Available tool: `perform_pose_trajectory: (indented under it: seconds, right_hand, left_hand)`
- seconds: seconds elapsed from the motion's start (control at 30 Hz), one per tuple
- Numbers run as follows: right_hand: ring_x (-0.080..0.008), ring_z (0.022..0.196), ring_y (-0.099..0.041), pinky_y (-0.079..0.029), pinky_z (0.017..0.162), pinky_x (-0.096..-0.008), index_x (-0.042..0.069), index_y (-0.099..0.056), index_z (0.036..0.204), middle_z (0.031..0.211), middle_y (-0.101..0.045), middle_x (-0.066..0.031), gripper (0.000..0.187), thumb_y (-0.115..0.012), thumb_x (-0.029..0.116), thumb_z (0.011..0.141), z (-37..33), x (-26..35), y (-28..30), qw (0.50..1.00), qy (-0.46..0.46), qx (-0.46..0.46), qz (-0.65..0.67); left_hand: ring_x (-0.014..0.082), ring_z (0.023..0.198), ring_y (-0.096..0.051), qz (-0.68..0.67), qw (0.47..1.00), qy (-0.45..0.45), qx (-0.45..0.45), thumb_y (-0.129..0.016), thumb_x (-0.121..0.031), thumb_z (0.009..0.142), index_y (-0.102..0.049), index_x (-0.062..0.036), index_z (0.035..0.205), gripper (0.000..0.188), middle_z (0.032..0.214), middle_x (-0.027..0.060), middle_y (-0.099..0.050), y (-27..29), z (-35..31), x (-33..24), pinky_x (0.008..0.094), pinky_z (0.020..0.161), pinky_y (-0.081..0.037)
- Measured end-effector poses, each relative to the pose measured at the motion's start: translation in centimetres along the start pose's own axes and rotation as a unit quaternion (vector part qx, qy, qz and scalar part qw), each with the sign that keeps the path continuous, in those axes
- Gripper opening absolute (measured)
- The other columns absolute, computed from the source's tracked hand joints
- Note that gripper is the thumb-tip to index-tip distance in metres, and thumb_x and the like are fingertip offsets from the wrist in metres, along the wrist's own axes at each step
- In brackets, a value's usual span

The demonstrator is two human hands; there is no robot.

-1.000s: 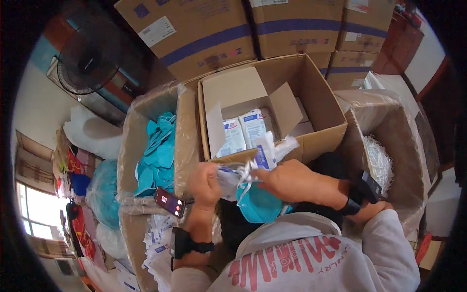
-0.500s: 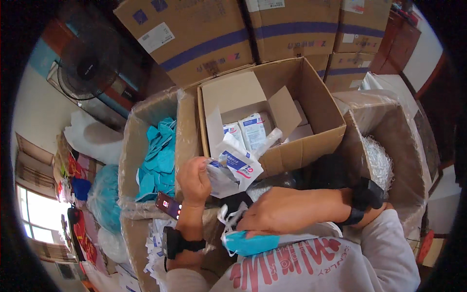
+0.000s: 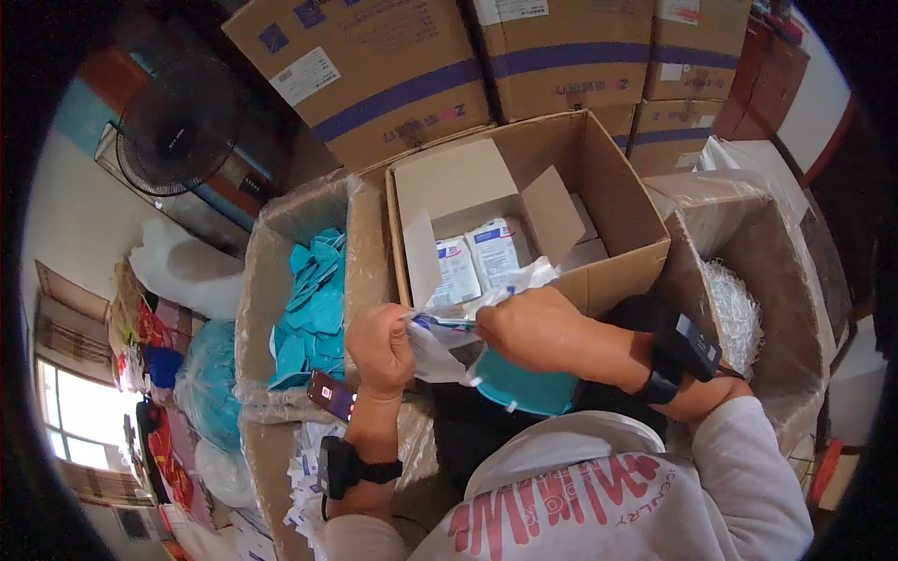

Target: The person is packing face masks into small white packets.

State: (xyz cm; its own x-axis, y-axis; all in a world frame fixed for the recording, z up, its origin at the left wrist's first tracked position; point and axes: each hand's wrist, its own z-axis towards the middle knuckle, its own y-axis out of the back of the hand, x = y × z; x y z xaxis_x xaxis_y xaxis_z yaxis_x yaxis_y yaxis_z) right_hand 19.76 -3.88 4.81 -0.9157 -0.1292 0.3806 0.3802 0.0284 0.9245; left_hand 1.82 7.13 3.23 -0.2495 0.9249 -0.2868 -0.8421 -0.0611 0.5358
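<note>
1. Centrally, one white wrapper [image 3: 435,353], crumpled and blue-printed, was stretched between the two hands, in front of the person's chest.
2. Left hand [image 3: 382,351]: grip pinched on the wrapper's left edge, thumb uppermost, no gap seen between the digits.
3. Right hand [image 3: 528,327]: grip curled in on the wrapper's right part (fingertips largely hidden behind the knuckles), back of the hand upward.
4. One teal mask [image 3: 528,385], just below the right hand; whether that grip also had hold of it could not be told.
5. One brown carton [image 3: 613,178], beyond the hands, containing an inner box [image 3: 454,178] with raised flaps; in this lay white printed packs [image 3: 493,251].
6. One left carton [image 3: 368,252], plastic-lined, holding a heap of teal pieces [image 3: 318,304].
7. One phone [image 3: 332,395], screen lit, tilted beside the left forearm.
8. One lower carton [image 3: 267,458], at near left, with loose white packaging [image 3: 304,486].
9. One right carton [image 3: 776,271], holding a tangle of white cords [image 3: 734,309].
10. At the back, stacked cartons [image 3: 393,70], blue-banded; to their left, a black fan [image 3: 178,126].
</note>
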Motion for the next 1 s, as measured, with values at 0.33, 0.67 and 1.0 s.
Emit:
perform_pose_trajectory:
  seconds: [0.33,0.67,1.0]
  right_hand:
    - [-0.0363,0.058,-0.056,-0.042,0.052,-0.0472,0.015,-0.042,0.105,0.061,-0.056,-0.0154,0.025,-0.050,0.019,0.082,-0.1,-0.6,-0.6,0.987,0.005,-0.090,0.134]
    - [-0.0351,0.063,-0.058,-0.044,0.056,-0.0466,0.012,-0.047,0.102,0.069,-0.060,-0.0146,0.026,-0.052,0.023,0.079,0.0,-0.5,0.1,0.997,-0.006,0.001,0.071]
    - [-0.0290,0.061,-0.057,-0.044,0.054,-0.0381,0.011,-0.053,0.088,0.068,-0.056,-0.0119,0.013,-0.053,0.022,0.081,-0.6,-1.5,0.1,0.969,0.098,-0.190,0.124]
  left_hand:
    - [0.0290,0.060,-0.053,-0.028,0.999,-0.029,0.011,-0.044,-0.020,0.087,-0.055,-0.0056,0.077,0.021,0.070,0.0109,-0.057,-0.2,-0.3,-0.2,0.0371,0.055,-0.041]
    - [0.0277,0.063,-0.054,-0.059,0.994,-0.047,0.078,-0.046,-0.020,0.085,-0.056,-0.0062,0.076,0.019,0.072,0.0101,-0.057,-0.9,-0.8,-0.9,0.0369,0.057,-0.042]
    - [0.0317,0.072,-0.053,-0.022,0.962,0.267,0.050,-0.037,-0.018,0.090,-0.054,0.0013,0.083,0.027,0.082,0.0176,-0.057,-0.4,-2.1,-1.3,0.0361,0.064,-0.041]
